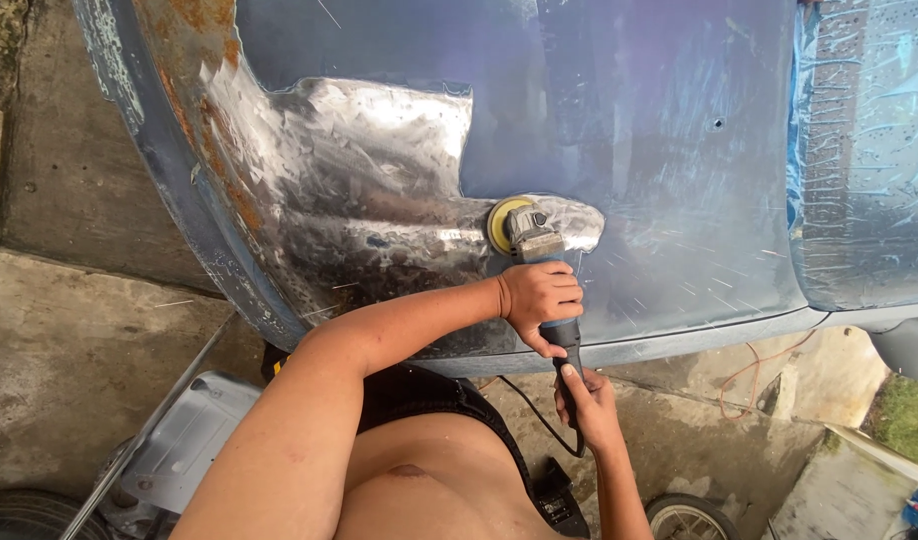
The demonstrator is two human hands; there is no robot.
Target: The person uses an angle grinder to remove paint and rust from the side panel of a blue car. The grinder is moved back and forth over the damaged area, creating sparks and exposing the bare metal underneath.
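A blue car body panel [659, 150] fills the upper view, with a large patch ground down to bare shiny metal [359, 190] and rust along the wheel-arch edge [214, 130]. An angle grinder [534, 240] with a yellow disc [499, 225] presses against the panel at the right edge of the bare patch. My left hand [539, 300] grips the grinder's body just behind the head. My right hand [587, 405] holds the dark rear handle lower down. A black cord [534, 410] hangs from the handle.
Blue plastic sheeting [869, 150] covers the panel's right part. Concrete ground [69, 350] lies below. A grey metal part [184, 440] rests at the lower left, a tyre [689, 518] at the bottom, an orange cable [754, 375] at the right, grass [909, 415] beyond.
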